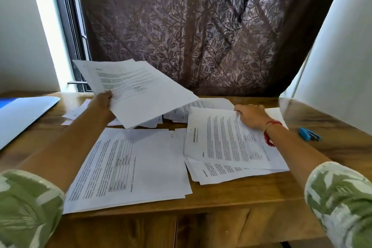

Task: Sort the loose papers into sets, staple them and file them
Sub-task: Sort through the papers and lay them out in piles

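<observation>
Sleeves (30,207) flank a wooden table (221,197). Left hand (102,102): grip clamped on lifted papers (136,90) at 11 o'clock. Right hand (251,116): grip pinching the top sheet (225,137) at 2 o'clock. Another pile (141,163) lies at 6, stapler (309,134) at 3, folder (24,115) at 9, curtain (181,26) at 12. The table's front edge is bare wood.

head cam | worn on head | faces forward and down | close over desk (241,196) | wide-angle
</observation>
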`<move>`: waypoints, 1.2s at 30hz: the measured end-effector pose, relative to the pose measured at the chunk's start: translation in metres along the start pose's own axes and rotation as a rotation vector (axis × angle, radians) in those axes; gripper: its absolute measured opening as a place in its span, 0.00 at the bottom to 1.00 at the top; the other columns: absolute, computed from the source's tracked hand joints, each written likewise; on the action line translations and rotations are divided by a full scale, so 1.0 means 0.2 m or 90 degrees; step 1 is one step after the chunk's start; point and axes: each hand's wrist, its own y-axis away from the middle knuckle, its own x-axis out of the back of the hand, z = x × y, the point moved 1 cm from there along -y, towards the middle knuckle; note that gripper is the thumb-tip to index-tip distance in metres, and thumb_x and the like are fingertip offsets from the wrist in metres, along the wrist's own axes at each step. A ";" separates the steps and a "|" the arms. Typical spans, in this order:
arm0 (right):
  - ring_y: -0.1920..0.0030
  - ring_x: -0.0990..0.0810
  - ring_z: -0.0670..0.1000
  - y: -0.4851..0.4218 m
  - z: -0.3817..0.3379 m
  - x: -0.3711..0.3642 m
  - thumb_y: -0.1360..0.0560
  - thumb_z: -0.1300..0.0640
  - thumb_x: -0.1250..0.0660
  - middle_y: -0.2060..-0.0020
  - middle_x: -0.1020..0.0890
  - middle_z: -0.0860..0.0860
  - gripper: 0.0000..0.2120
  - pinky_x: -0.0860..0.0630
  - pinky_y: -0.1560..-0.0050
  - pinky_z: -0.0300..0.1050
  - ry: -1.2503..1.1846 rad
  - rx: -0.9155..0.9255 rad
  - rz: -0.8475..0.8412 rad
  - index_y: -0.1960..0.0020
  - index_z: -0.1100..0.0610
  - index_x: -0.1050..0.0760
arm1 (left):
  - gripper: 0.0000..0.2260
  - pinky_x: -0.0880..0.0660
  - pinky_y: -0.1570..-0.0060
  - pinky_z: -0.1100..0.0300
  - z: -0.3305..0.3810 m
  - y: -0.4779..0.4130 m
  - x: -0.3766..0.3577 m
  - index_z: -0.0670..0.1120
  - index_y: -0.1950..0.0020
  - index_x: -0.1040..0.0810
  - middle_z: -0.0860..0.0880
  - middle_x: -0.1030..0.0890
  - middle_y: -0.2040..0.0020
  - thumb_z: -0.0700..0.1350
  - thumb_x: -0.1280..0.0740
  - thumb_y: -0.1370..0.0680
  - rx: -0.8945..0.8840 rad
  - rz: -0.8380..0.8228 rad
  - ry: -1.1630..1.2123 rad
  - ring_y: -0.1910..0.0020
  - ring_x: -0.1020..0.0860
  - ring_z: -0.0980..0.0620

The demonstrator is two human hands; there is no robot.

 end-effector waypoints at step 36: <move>0.55 0.17 0.56 0.01 -0.81 -0.12 0.34 0.61 0.22 0.54 0.16 0.57 0.12 0.19 0.50 0.51 -0.821 -0.170 0.063 0.55 0.59 0.23 | 0.05 0.20 0.67 0.58 -0.17 0.11 0.06 0.48 0.46 0.22 0.48 0.16 0.52 0.45 0.33 0.21 -0.056 -0.161 -0.048 0.59 0.16 0.50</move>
